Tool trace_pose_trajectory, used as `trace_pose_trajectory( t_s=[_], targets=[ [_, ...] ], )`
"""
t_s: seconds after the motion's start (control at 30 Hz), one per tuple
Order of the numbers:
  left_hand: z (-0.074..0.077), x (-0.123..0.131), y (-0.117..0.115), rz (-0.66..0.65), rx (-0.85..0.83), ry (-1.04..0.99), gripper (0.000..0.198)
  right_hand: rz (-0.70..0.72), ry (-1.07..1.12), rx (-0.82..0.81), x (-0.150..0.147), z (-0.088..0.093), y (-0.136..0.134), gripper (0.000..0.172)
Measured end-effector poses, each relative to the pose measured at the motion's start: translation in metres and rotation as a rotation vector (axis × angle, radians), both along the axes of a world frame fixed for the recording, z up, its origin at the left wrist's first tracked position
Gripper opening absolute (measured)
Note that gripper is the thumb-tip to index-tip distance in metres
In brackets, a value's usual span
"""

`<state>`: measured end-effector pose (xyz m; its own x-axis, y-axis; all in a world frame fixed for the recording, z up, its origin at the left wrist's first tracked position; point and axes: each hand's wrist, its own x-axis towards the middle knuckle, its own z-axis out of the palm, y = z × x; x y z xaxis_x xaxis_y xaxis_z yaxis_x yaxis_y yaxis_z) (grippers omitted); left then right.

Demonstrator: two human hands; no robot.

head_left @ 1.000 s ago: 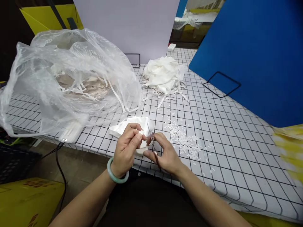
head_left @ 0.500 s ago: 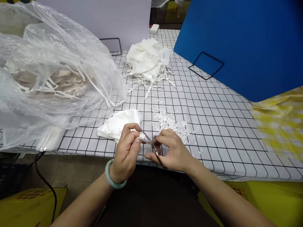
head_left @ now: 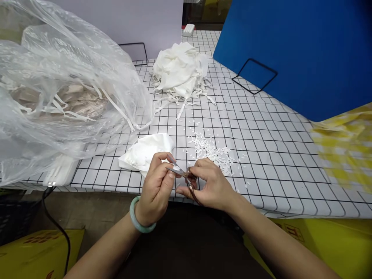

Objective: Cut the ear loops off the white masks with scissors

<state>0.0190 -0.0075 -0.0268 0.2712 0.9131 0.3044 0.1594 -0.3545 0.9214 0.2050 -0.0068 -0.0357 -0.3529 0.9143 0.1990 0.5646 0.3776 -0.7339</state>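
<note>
In my right hand (head_left: pixel 207 182) is a pair of small scissors (head_left: pixel 188 179) with brown handles, my fingers and thumb in the loops. The blades are apart and point left, at the fingertips of my left hand (head_left: pixel 158 186). That hand, with a green bangle (head_left: pixel 135 217) at the wrist, is closed in a pinch at the near edge of a white cloth piece (head_left: pixel 154 145). Exactly which part it pinches is hidden by the fingers. Small white clippings (head_left: pixel 213 149) lie scattered just beyond my right hand.
A heap of white cloth pieces with straps (head_left: pixel 181 71) sits farther back. Clear plastic bagging (head_left: pixel 95 69) covers the left side, above a white power strip (head_left: pixel 61 168). A blue panel (head_left: pixel 290 50) with a black wire stand (head_left: pixel 254 75) rises at right, near yellow checked cloth (head_left: pixel 343 155).
The view has shifted slightly. My hands stay together, and the scissor blades have turned a little and still lie at my left fingertips.
</note>
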Motion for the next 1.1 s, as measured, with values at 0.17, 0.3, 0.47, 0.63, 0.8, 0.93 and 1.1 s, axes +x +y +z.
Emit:
trace_pose_trajectory(
  t_s=[0.17, 0.3, 0.47, 0.63, 0.8, 0.93, 1.1],
  targets=[
    [-0.001, 0.004, 0.001, -0.029, 0.040, 0.013, 0.023, -0.041, -0.006, 0.030, 0.002, -0.004, -0.003, 0.050],
    [-0.002, 0.011, 0.004, -0.078, 0.085, 0.044, 0.024, -0.108, -0.041, 0.059, 0.009, -0.009, -0.010, 0.055],
    [-0.007, 0.027, 0.011, -0.177, 0.105, 0.098, 0.023, -0.235, -0.094, 0.059, 0.025, -0.022, -0.024, 0.058],
    [-0.017, 0.051, 0.014, -0.251, 0.043, 0.097, 0.023, -0.418, -0.082, -0.093, 0.039, -0.036, -0.038, 0.062],
    [0.011, 0.025, 0.016, -0.256, -0.081, 0.095, 0.026, -0.458, -0.061, -0.303, 0.062, -0.021, -0.038, 0.048],
    [0.022, -0.040, 0.023, 0.053, 0.004, 0.327, 0.023, -0.455, -0.285, -0.281, 0.073, -0.008, -0.020, 0.042],
    [-0.024, -0.081, 0.025, 0.305, -0.025, 0.697, 0.049, -0.207, 0.093, -0.418, 0.014, -0.017, 0.022, 0.034]
  ],
)
